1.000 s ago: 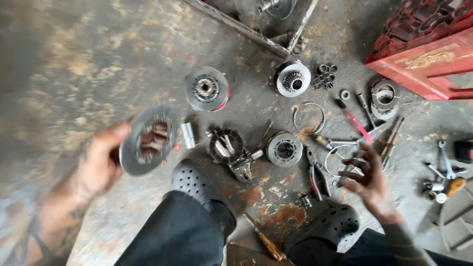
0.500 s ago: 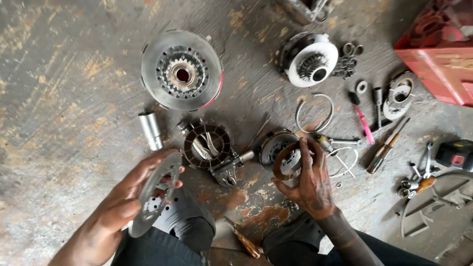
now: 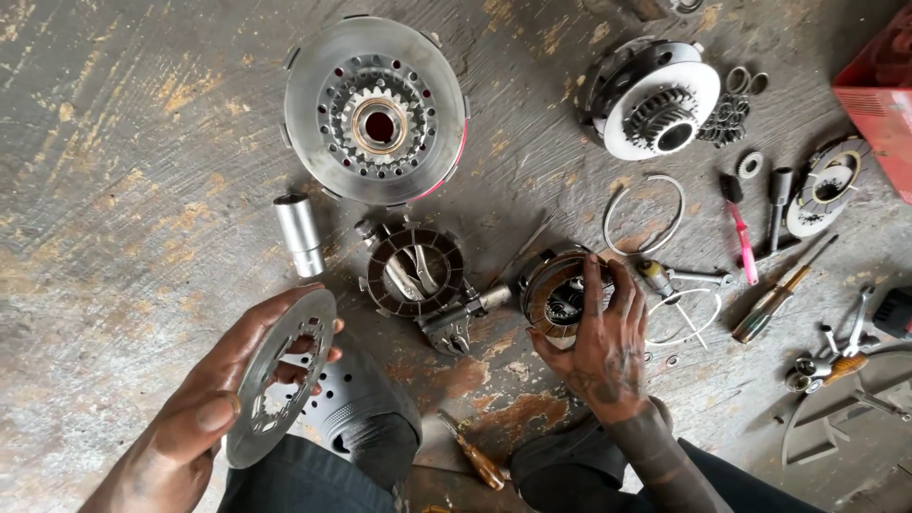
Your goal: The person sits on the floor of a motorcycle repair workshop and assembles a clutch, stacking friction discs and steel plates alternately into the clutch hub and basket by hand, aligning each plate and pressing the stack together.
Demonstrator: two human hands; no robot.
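hands (image 3: 204,408) on clutch plates (image 3: 556,299)

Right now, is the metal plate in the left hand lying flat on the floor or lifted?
Lifted. The left hand grips the metal plate by its rim, tilted on edge above the clog.

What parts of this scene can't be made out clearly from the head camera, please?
- The round part under the right hand: the fingers cover its right side.
- The perforated steel plate in the left hand: the thumb hides its lower rim.
- The red box: cut off by the right edge.
- The small rings beside the white hub: too small to count.
- The curved metal piece: cut off at the lower right corner.
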